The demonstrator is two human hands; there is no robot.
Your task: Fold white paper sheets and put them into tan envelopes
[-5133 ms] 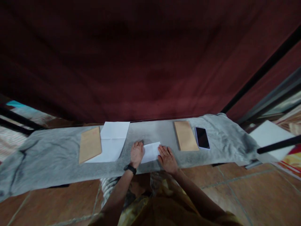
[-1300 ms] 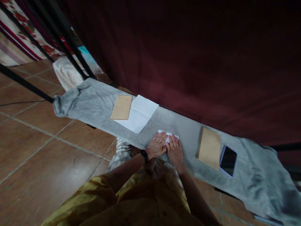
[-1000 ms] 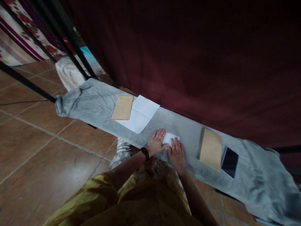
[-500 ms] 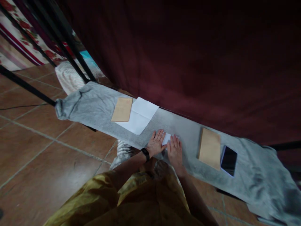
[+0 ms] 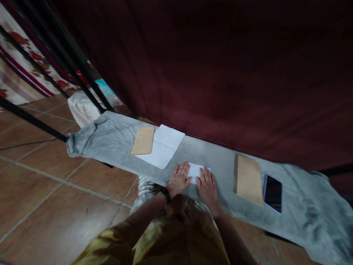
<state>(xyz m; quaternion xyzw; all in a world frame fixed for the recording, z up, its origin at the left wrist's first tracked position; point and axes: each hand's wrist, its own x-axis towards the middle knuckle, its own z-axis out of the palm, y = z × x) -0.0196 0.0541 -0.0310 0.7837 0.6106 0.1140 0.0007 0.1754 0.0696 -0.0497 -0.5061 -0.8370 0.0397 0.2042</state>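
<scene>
A small folded white paper (image 5: 196, 172) lies on a long grey cloth-covered surface (image 5: 215, 162). My left hand (image 5: 178, 179), with a dark band at the wrist, rests flat on the paper's left end, fingers stretched out. Flat on the right end lies my right hand (image 5: 207, 185), fingers also stretched and pressing down. The paper shows only between and above the fingers.
To the left lie a brown envelope (image 5: 142, 140) and an unfolded white sheet (image 5: 162, 145). To the right are another brown envelope (image 5: 248, 179) and a dark phone (image 5: 273, 188). A dark red curtain (image 5: 220, 73) hangs behind. Black metal bars (image 5: 33, 119) stand at left over a tiled floor.
The folded paper has become smaller and my hands have come closer together on it. Over the last second the hands shift slightly along it; the view has swung to the left.
</scene>
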